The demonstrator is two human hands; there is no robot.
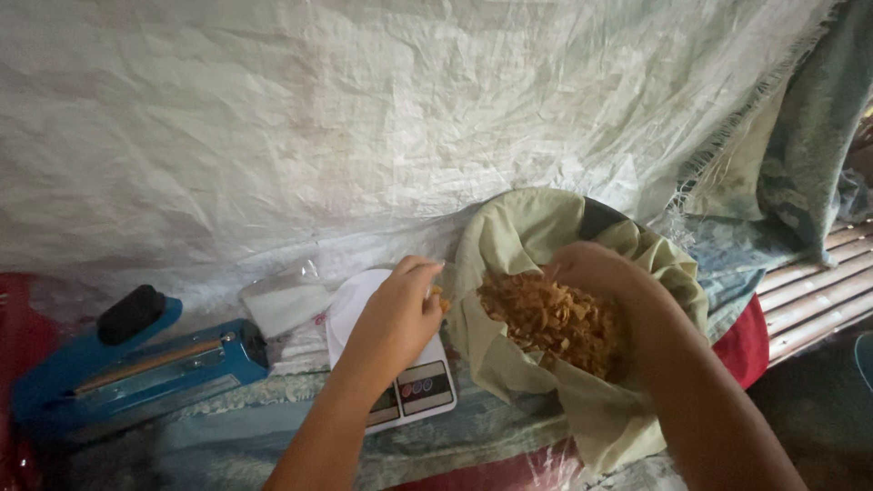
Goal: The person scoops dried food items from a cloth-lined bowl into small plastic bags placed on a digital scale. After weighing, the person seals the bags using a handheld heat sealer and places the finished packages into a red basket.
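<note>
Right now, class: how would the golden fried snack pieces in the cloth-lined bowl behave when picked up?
The fried snack pieces look thin and crisp, so probably light and brittle. They lie loose, so some would likely spill from the right hand.

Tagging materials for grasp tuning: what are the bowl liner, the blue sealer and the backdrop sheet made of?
Liner: looks like soft matte woven cloth, pale green; it folds and drapes over the rim around the fried snacks.
Sealer: probably smooth blue moulded plastic, with a black knob and a brownish strip along its arm.
Backdrop sheet: likely woven plastic sacking; slight sheen, sharp creases, frayed edge at right.
</note>
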